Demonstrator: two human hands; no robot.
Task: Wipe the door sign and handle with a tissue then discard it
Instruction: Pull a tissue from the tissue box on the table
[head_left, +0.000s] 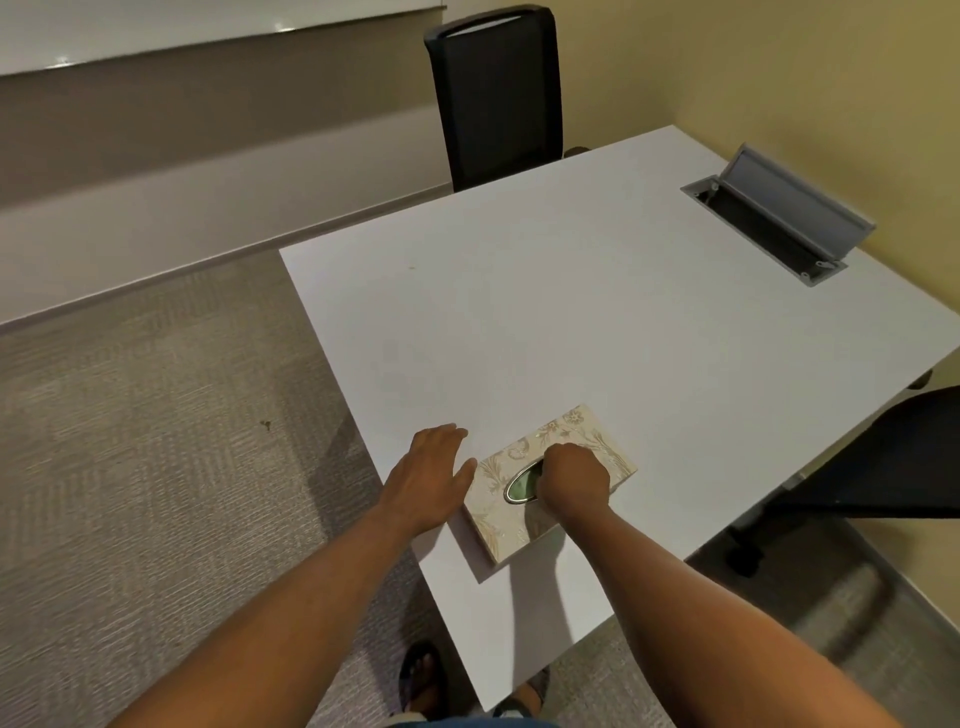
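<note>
A beige tissue box (498, 525) with a floral pattern and an oval opening lies near the front edge of the white table (597, 322). My right hand (574, 480) rests on top of the box, fingers curled down into the oval opening; whether they pinch a tissue is hidden. My left hand (434, 475) lies flat, fingers apart, against the box's left side. No tissue shows outside the box. The door, its sign and its handle are out of view.
A black chair (496, 93) stands behind the table's far edge. A grey cable hatch (779, 218) with its lid raised sits at the table's far right. Another dark chair (883, 457) is at the right. Grey carpet (156, 441) covers the floor to the left.
</note>
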